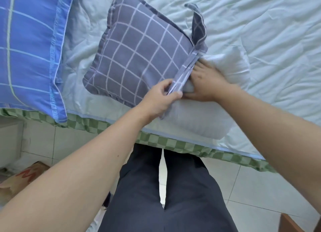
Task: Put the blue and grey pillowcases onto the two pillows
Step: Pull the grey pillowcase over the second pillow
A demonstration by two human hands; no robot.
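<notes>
A grey checked pillowcase lies on the bed and covers the far part of a white pillow, whose near end sticks out toward the bed's edge. My left hand pinches the open hem of the grey pillowcase. My right hand presses on the white pillow right at the opening, its fingertips hidden under the hem. At the far left lies a pillow in a blue checked pillowcase.
The bed carries a pale green wrinkled sheet with a green chequered border along its near edge. My dark trousers stand against that edge. A cardboard box sits on the tiled floor at the left, a wooden corner at bottom right.
</notes>
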